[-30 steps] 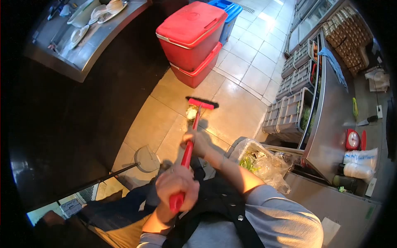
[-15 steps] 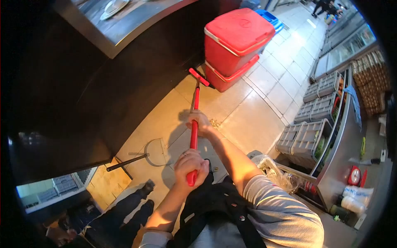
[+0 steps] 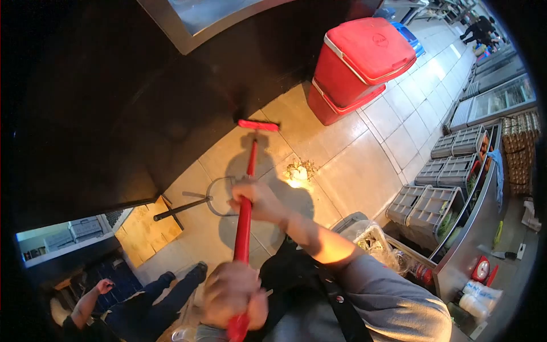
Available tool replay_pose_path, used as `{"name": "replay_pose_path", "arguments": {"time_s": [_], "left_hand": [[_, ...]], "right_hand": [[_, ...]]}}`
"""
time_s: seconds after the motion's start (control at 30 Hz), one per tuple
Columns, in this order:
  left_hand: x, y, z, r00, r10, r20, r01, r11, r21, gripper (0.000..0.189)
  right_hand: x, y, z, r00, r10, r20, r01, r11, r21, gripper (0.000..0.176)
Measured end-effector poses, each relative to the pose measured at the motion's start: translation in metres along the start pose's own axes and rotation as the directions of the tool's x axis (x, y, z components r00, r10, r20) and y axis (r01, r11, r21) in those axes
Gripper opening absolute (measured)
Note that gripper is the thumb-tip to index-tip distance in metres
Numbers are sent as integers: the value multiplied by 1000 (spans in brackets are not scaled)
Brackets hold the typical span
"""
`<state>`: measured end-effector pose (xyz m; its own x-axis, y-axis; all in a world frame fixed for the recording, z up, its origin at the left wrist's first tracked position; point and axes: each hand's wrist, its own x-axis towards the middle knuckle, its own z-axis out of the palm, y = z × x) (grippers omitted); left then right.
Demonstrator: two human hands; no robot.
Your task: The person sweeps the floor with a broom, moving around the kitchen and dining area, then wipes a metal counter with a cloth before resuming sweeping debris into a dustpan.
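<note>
A long red broom (image 3: 242, 233) reaches away from my body, its narrow red head (image 3: 259, 125) near the foot of the dark counter panel. My left hand (image 3: 233, 296), blurred, is closed around the lower end of the handle. Farther up, my right hand (image 3: 256, 200) also grips the handle. A small heap of light scraps (image 3: 301, 169) lies on the tiles to the right of the broom. Left of the handle, a dark rod (image 3: 182, 209) meets a thin rounded outline on the floor.
Red lidded bins (image 3: 364, 54) are stacked beside the dark counter (image 3: 142, 114). Grey crates (image 3: 424, 208) line the right, by a metal worktop (image 3: 476, 222) with a knife and red scale. A bag-lined container (image 3: 367, 236) stands near me. Another person (image 3: 134, 310) is at lower left.
The broom head has moved away from the bins, and the handle has come closer to me. My left hand is lower. The scrap heap shows more fully, and the view has shifted.
</note>
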<state>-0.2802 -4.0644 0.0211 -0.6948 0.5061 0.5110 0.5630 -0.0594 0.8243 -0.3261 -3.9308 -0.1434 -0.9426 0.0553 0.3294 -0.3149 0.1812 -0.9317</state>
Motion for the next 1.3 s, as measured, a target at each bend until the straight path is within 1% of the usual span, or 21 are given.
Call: {"name": "replay_pose_path", "arguments": {"time_s": [0.03,0.07,0.1,0.17,0.2,0.27,0.3,0.4,0.43,0.6,0.7,0.8,0.87,0.9,1.0,1.03,1.1,1.13,1.17,1.27,1.3], "left_hand": [[-9,-15,14,998,-61,-22,64,985,162,21],[-14,-26,24,992,-115,-48,124,939,320,21],[-14,-35,27,995,-69,-74,87,958,272,22],[-12,-46,33,991,20,-135,4,984,177,23],[-14,-39,33,995,-9,-101,28,981,193,23],[-4,-28,31,1000,-17,-26,23,973,229,24],[-4,-24,33,999,26,25,-30,979,199,26],[-12,3,42,985,79,156,-99,987,125,27],[-17,10,49,981,110,157,-126,988,95,28],[-47,62,71,965,156,210,-160,987,-2,27],[-68,98,81,960,176,219,-167,984,-62,26],[-93,136,90,967,176,183,-149,977,-151,26],[-103,166,88,974,156,162,-118,968,-223,25],[-115,175,90,963,243,121,-207,945,-254,17],[-141,177,107,939,303,164,-255,931,-261,26],[-151,168,124,963,235,135,-205,958,-203,21],[-167,141,154,992,92,91,-84,993,-81,25],[-176,122,166,997,32,67,-25,994,-103,29],[-189,108,171,994,-91,66,97,991,-96,30],[-203,111,161,989,-141,39,145,976,-160,31],[-205,119,155,988,-141,62,149,975,-167,30]], "right_hand": [[1,39,6,1000,8,29,-8,1000,30,29],[2,69,10,998,10,54,-14,998,61,29],[9,76,8,992,-36,124,40,999,-29,29],[11,84,11,989,-72,129,73,997,-7,28],[2,80,13,988,-77,132,76,997,9,28],[-16,73,5,985,-9,174,0,999,54,28],[-29,67,1,981,27,194,-42,996,76,28],[-63,33,-13,990,52,135,-54,998,14,29],[-78,24,-17,990,73,123,-75,997,14,28],[-149,-26,-31,988,143,56,-143,990,2,27],[-196,-52,-31,978,204,50,-201,977,-68,29],[-228,-79,-34,986,166,21,-163,982,-92,29],[-235,-108,-35,999,52,-14,-53,997,-64,29],[-239,-119,-37,1000,-3,-29,2,999,-51,29],[-255,-117,-51,972,-136,-193,120,989,-88,26],[-260,-92,-56,973,-127,-194,100,984,-146,24],[-272,-24,-66,972,-124,-198,71,965,-252,23],[-277,4,-72,972,-126,-198,62,952,-301,23],[-283,21,-74,972,-127,-198,52,936,-348,22],[-321,21,-47,960,97,-262,-149,971,-186,23],[-330,-5,-48,972,142,-185,-185,954,-237,22]]}}
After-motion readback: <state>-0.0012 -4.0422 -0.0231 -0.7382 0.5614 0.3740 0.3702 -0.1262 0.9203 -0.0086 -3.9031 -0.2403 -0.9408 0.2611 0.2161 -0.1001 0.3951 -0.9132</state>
